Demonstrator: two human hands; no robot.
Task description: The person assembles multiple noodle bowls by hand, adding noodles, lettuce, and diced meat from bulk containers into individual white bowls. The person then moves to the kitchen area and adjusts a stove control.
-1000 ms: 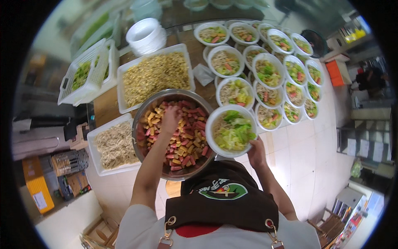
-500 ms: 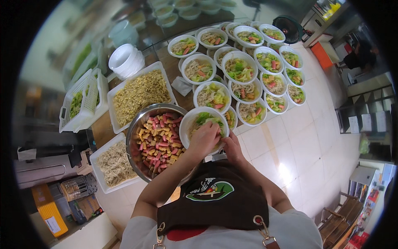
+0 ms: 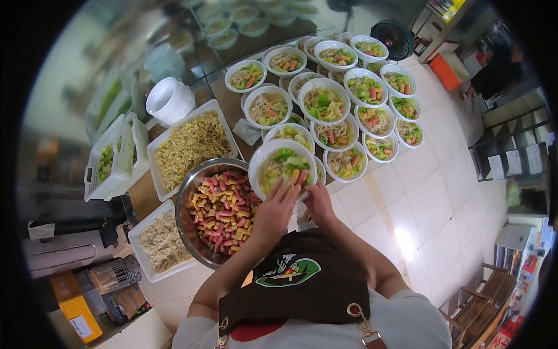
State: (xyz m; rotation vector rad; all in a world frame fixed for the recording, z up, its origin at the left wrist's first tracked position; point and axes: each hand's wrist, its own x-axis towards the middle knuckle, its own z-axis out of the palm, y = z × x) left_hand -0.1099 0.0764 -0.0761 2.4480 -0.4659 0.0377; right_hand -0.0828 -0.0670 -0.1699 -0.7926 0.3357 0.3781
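Observation:
A round white bowl [image 3: 256,170] is in front of me, with shredded pale strands, green lettuce and pieces of pink sausage and yellow food inside. My left hand [image 3: 275,214] lies over the near rim, fingertips inside and touching the food's edge; its thumb is hidden. At the near right rim, my right hand [image 3: 319,203] grips the bowl with its fingers bent. Just left of the bowl stands a steel basin [image 3: 181,205] of mixed pink sausage pieces [image 3: 220,224] and yellow chunks. Filled white bowls [image 3: 324,100], several of them stacked in layers, crowd the table beyond.
Left of the basin are a white tray of yellowish sprouts [image 3: 190,148] and one of pale shreds [image 3: 163,243]. Behind stand a stack of white bowls [image 3: 165,100] and a white basket of greens [image 3: 104,160]. A black fan [image 3: 392,39] stands at the far right.
My left hand has drawn back from inside the bowl to its near rim. Sausage and yellow pieces now show on the food. The bowl has shifted slightly away from me.

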